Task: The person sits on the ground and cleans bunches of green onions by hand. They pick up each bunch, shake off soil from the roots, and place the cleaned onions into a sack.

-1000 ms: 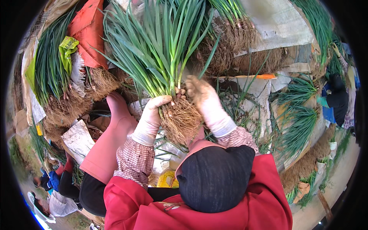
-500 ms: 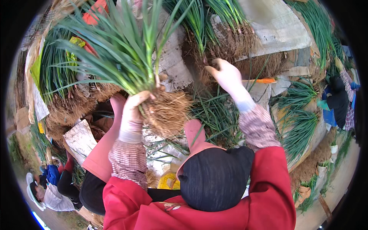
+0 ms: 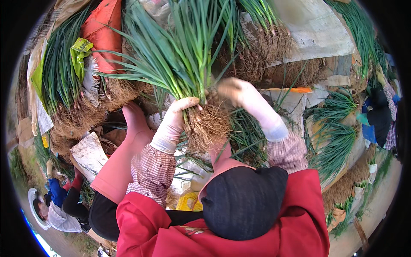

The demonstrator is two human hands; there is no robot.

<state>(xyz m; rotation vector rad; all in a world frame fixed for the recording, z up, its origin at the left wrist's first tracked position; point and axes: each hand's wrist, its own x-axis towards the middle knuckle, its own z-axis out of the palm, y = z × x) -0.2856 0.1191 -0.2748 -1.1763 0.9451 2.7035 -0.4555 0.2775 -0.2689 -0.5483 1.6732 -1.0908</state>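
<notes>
My left hand [image 3: 177, 118], in a pale glove, is closed round the stem bases of a bunch of green onions [image 3: 188, 73]. The long green leaves fan upward and away from me, and the tangled brown roots [image 3: 207, 128] hang toward me. At the right side of the bunch, just above the roots, is my gloved right hand [image 3: 239, 92]. Motion smears its fingers, so whether it grips any stems cannot be made out. Loose green leaves [image 3: 248, 132] lie below the right hand.
Rooted bunches [image 3: 64, 73] lie at the left beside an orange-red sack [image 3: 105, 34]. More bunches [image 3: 274, 34] rest by a pale sheet [image 3: 317, 30] at the far side. Further piles [image 3: 336, 141] lie right. Co-workers [image 3: 379, 113] crouch at right and lower left. My pink boots [image 3: 137, 124] flank the work.
My left hand has carried the bunch to the right and turned it more upright. My right hand has moved left and down from the far pile to the bunch.
</notes>
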